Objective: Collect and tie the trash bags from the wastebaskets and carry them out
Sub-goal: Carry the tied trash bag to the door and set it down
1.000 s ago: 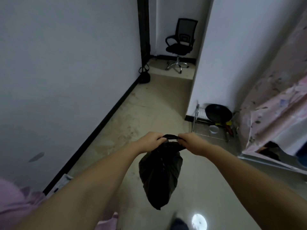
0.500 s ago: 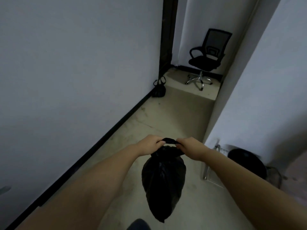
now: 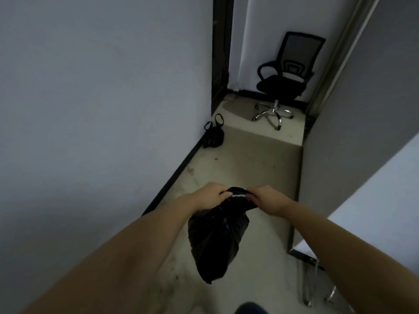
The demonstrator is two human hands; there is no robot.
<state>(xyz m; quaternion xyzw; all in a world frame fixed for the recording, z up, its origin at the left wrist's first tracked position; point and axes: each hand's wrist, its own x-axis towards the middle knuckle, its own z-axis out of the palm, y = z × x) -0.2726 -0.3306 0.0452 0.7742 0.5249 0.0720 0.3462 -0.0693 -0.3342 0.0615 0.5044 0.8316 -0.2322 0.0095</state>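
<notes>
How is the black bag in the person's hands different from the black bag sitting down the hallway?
The held bag hangs in the air, gripped at its top by the left hand and right hand; the far bag rests on the floor against the wall, untouched. The far bag's two handle loops stand up free; the held bag's top is bunched between the hands. Both are black plastic.

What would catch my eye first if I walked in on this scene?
A black trash bag hangs in mid-air, its top gripped by the left hand and right hand. Down the corridor, a second black bag sits by the left wall, and an office chair stands beyond.
</notes>
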